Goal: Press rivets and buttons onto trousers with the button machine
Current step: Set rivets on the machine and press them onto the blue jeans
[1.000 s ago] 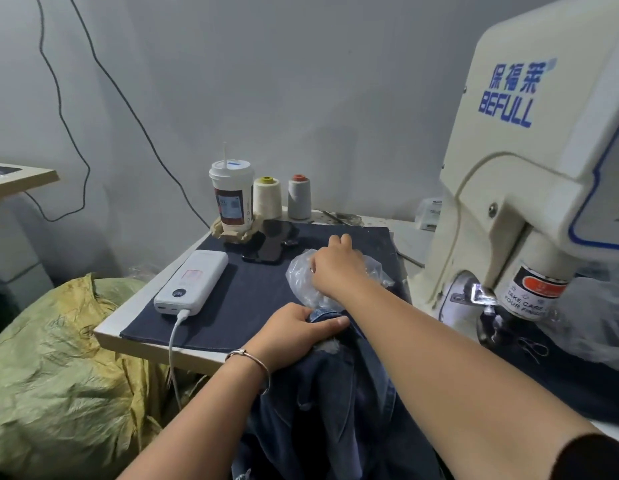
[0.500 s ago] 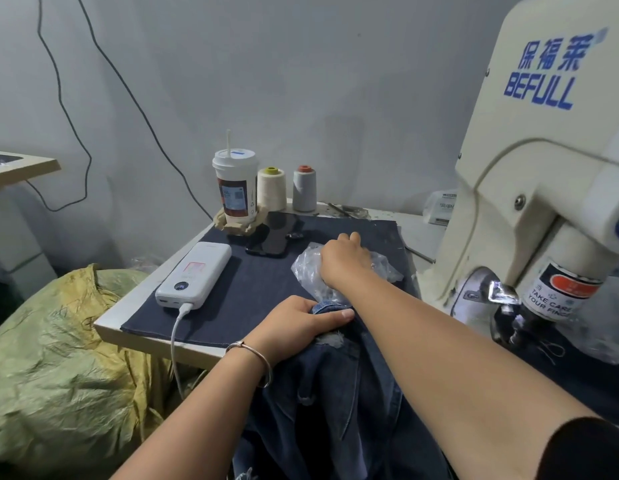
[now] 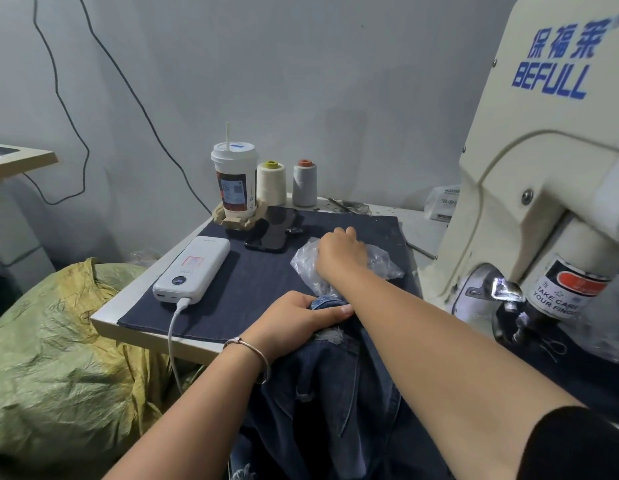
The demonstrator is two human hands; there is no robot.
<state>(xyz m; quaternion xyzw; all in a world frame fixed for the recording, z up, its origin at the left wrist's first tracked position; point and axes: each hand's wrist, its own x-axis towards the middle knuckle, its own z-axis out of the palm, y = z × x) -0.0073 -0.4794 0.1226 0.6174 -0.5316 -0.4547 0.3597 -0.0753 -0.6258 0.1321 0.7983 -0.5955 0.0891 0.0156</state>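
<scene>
Blue denim trousers (image 3: 336,393) lie over the table's near edge and down toward me. My left hand (image 3: 294,317) grips their waistband, thumb on top. My right hand (image 3: 341,252) reaches into a clear plastic bag (image 3: 382,263) of small metal parts on the dark cloth mat; its fingertips are hidden inside the bag. The cream button machine (image 3: 543,168) stands at the right, its press head (image 3: 516,306) low beside my right forearm.
On the dark mat (image 3: 252,282) lie a white power bank (image 3: 192,270) with its cable and a black phone (image 3: 273,233). A drink cup (image 3: 235,181) and two thread cones (image 3: 271,183) stand at the back. A green sack (image 3: 51,358) sits left of the table.
The view has shifted slightly left and down. My right hand stays in the bag and my left hand keeps its hold on the waistband.
</scene>
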